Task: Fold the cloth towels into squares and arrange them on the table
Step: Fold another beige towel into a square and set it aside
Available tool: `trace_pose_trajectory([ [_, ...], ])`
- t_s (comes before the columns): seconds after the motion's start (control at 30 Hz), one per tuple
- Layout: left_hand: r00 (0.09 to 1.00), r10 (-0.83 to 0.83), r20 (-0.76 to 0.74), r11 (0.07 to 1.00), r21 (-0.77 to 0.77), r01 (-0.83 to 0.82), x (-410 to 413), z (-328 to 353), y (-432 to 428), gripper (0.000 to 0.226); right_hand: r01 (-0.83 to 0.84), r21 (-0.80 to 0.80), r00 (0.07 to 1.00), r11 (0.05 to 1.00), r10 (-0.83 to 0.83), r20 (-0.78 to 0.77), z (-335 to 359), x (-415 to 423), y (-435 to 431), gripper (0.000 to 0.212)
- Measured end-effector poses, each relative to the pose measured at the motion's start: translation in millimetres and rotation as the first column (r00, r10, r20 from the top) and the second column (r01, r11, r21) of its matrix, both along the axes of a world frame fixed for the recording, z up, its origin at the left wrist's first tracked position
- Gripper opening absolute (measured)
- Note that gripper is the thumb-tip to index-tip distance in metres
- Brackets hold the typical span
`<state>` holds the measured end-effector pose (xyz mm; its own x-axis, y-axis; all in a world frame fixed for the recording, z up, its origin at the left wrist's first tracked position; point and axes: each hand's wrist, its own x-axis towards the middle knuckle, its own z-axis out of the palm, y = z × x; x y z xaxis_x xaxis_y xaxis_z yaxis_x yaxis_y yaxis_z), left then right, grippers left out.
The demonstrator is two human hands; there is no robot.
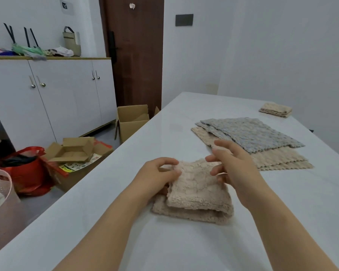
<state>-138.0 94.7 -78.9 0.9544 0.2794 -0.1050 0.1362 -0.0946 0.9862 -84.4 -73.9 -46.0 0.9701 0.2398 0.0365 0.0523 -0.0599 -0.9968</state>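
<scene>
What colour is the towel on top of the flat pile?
The top towel is speckled bluish grey, over beige towels; head view shows it best.

Right hand (231,165): motion-blurred, back toward camera, so can't tell whether its fingers actually pinch the beige towel (198,194) or just hover at its far right corner. Left hand (158,173) grips the far left corner, but its fingers under the fold are hidden. Both forearms are cut off by the bottom edge. Table (184,133) runs out of frame at bottom and right. Flat beige towels (278,159) are mostly covered by grey towels (250,133), count of either unclear. Far folded stack (275,110) is too small to count layers. Pink basket (0,212) is cut by the left edge, contents unreadable. Red bag (29,173): contents just dark, unidentifiable.
</scene>
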Motion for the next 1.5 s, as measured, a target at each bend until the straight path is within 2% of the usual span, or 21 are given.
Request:
trace_pose_trajectory([
  [0.13, 0.995, 0.046, 0.090, 0.991, 0.121, -0.057, 3, -7, -2, 0.024, 0.113, -0.226, 0.975, 0.968, -0.065, 0.211, -11, 1, -9, 0.026],
  [0.23, 0.991, 0.050, 0.126, 0.988, 0.142, -0.067, 4, -8, 4, 0.026, 0.121, -0.353, 0.945, 0.928, 0.001, 0.326, -18, 1, -9, 0.022],
  [0.33, 0.995, 0.041, 0.086, 0.970, 0.235, -0.060, 5, -11, 10, 0.025, 0.083, -0.565, 0.925, 0.821, 0.148, 0.350, -29, 1, -6, 0.021],
  [0.4, 0.997, 0.044, 0.057, 0.951, 0.304, -0.060, 3, -10, 12, 0.024, 0.057, -0.629, 0.925, 0.775, 0.195, 0.325, -35, 1, -5, 0.021],
  [0.43, 0.997, 0.054, 0.057, 0.937, 0.342, -0.070, 2, -8, 13, 0.023, 0.069, -0.620, 0.918, 0.781, 0.193, 0.345, -35, 0, -5, 0.021],
  [0.53, 0.979, 0.095, 0.182, 0.783, 0.594, -0.186, -1, 4, 7, 0.033, 0.192, -0.511, 0.847, 0.838, 0.121, 0.517, -30, -2, -3, 0.024],
  [0.6, 0.974, 0.002, 0.228, 0.733, 0.662, -0.156, 0, 10, -3, 0.039, 0.192, -0.539, 0.827, 0.820, 0.161, 0.539, -27, -3, 1, 0.030],
  [0.63, 0.984, -0.072, 0.166, 0.691, 0.719, -0.071, 1, 8, -9, 0.042, 0.168, -0.607, 0.832, 0.777, 0.219, 0.510, -30, -2, 3, 0.035],
  [0.67, 0.990, -0.130, 0.056, 0.607, 0.794, 0.034, 3, 3, -14, 0.045, 0.137, -0.685, 0.839, 0.716, 0.283, 0.464, -35, -2, 4, 0.042],
  [0.73, 0.974, -0.157, -0.162, 0.430, 0.877, 0.215, 5, -12, -17, 0.050, 0.085, -0.796, 0.845, 0.600, 0.380, 0.376, -46, -1, 6, 0.051],
  [0.77, 0.963, -0.149, -0.222, 0.392, 0.881, 0.264, 5, -17, -16, 0.051, 0.065, -0.823, 0.847, 0.564, 0.405, 0.344, -49, 0, 6, 0.050],
  [0.97, 0.960, -0.135, -0.247, 0.418, 0.864, 0.281, 4, -27, -14, 0.051, 0.010, -0.848, 0.863, 0.530, 0.425, 0.275, -58, 0, 3, 0.048],
  [1.17, 0.959, -0.127, -0.255, 0.380, 0.880, 0.284, 3, -27, -16, 0.050, -0.004, -0.879, 0.880, 0.478, 0.419, 0.223, -61, -1, 5, 0.049],
  [1.27, 0.963, -0.118, -0.243, 0.391, 0.880, 0.270, 2, -27, -18, 0.050, -0.009, -0.888, 0.885, 0.459, 0.416, 0.206, -61, -1, 6, 0.050],
  [1.37, 0.967, -0.108, -0.230, 0.412, 0.875, 0.254, 1, -28, -19, 0.050, 0.011, -0.868, 0.885, 0.496, 0.399, 0.239, -63, -5, 4, 0.049],
  [1.5, 0.972, -0.113, -0.205, 0.433, 0.871, 0.234, -1, -28, -18, 0.050, 0.106, -0.771, 0.875, 0.628, 0.308, 0.372, -61, -13, 0, 0.047],
])
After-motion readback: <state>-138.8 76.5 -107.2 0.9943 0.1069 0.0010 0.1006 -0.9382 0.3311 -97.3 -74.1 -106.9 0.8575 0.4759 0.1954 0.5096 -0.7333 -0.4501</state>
